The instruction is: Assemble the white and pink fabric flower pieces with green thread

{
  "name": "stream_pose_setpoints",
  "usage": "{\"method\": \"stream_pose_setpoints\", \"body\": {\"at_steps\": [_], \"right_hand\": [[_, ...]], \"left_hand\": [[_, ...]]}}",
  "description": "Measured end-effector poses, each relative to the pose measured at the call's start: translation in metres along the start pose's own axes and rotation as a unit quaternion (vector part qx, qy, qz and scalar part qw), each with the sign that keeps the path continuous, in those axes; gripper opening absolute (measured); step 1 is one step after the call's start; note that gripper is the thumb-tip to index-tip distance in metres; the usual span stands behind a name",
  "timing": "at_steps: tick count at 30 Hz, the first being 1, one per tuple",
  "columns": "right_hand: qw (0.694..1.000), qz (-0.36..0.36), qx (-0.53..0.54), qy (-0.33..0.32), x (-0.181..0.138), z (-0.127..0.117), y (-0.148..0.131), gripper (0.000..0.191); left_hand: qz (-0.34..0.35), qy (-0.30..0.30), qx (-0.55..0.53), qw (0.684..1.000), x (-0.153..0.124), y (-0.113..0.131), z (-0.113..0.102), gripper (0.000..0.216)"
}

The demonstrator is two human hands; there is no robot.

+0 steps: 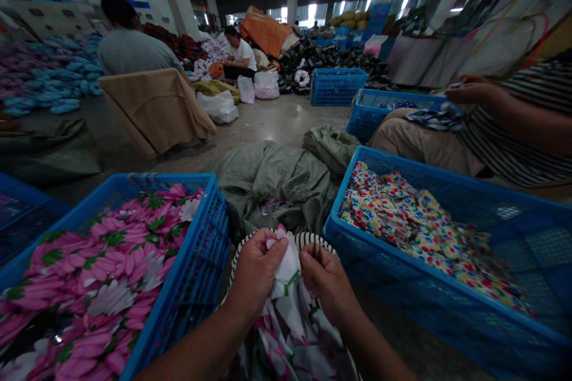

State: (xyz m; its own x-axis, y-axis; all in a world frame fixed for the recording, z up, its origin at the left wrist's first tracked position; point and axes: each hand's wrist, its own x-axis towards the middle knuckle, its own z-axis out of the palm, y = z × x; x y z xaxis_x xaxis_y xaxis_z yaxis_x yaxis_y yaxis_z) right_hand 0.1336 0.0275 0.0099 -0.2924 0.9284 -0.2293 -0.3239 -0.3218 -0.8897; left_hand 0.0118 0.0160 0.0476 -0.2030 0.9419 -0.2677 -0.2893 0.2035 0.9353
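Note:
My left hand (pixel 257 271) and my right hand (pixel 326 283) pinch the top of a pink-and-white floral cloth (pixel 290 333), which hangs down toward my lap. A black-and-white striped edge (pixel 286 239) curves just beyond both hands. To my left stands a blue plastic basket (pixel 192 286) full of pink floral fabric (pixel 102 274). To my right, a second blue basket (pixel 393 297) holds polka-dot fabric (pixel 415 232). Neither hand touches a basket.
A grey woven sack (pixel 272 184) lies on the floor ahead. A co-worker in a striped top (pixel 513 125) sits at the right handling cloth beside another blue basket (pixel 375 113). Further back, seated people work among heaps of fabric and white bags.

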Motion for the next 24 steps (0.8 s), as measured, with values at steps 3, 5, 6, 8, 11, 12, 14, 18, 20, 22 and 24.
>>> {"method": "stream_pose_setpoints", "body": {"at_steps": [3,5,6,8,11,12,14,18,20,22,24], "right_hand": [[0.998,-0.051,-0.026,0.01,0.001,-0.004,-0.005,0.033],[0.996,-0.078,-0.042,0.012,-0.002,-0.005,-0.007,0.03],[0.994,-0.089,-0.054,0.015,-0.003,-0.004,-0.007,0.029],[0.991,-0.104,-0.082,0.012,-0.007,-0.003,-0.007,0.029],[0.988,-0.112,-0.108,-0.007,-0.011,0.002,-0.009,0.029],[0.985,-0.118,-0.122,-0.015,-0.011,0.003,-0.011,0.028],[0.969,-0.157,-0.192,-0.025,-0.011,0.004,-0.018,0.024],[0.866,-0.274,-0.417,-0.047,-0.011,0.002,-0.033,0.018],[0.815,-0.31,-0.487,-0.053,-0.011,0.001,-0.037,0.02],[0.775,-0.33,-0.538,-0.042,-0.009,-0.001,-0.039,0.021],[0.742,-0.339,-0.579,-0.023,-0.006,-0.002,-0.04,0.021]], "left_hand": [[0.012,0.007,0.035,0.999,0.001,0.001,-0.002,0.028],[0.022,0.009,0.054,0.998,0.001,0.0,-0.004,0.028],[0.03,0.013,0.068,0.997,0.002,0.0,-0.005,0.028],[0.057,0.027,0.112,0.992,0.002,-0.002,-0.006,0.027],[0.095,0.037,0.169,0.98,0.001,-0.002,-0.006,0.026],[0.1,0.037,0.176,0.979,0.001,-0.001,-0.006,0.025],[0.098,0.037,0.177,0.979,0.0,0.002,-0.005,0.024],[0.08,0.027,0.165,0.983,-0.002,0.01,-0.002,0.019],[0.076,0.015,0.159,0.984,-0.002,0.011,-0.001,0.019],[0.072,0.006,0.148,0.986,-0.002,0.008,-0.002,0.021],[0.059,-0.005,0.128,0.99,-0.002,0.003,-0.003,0.023]]}}
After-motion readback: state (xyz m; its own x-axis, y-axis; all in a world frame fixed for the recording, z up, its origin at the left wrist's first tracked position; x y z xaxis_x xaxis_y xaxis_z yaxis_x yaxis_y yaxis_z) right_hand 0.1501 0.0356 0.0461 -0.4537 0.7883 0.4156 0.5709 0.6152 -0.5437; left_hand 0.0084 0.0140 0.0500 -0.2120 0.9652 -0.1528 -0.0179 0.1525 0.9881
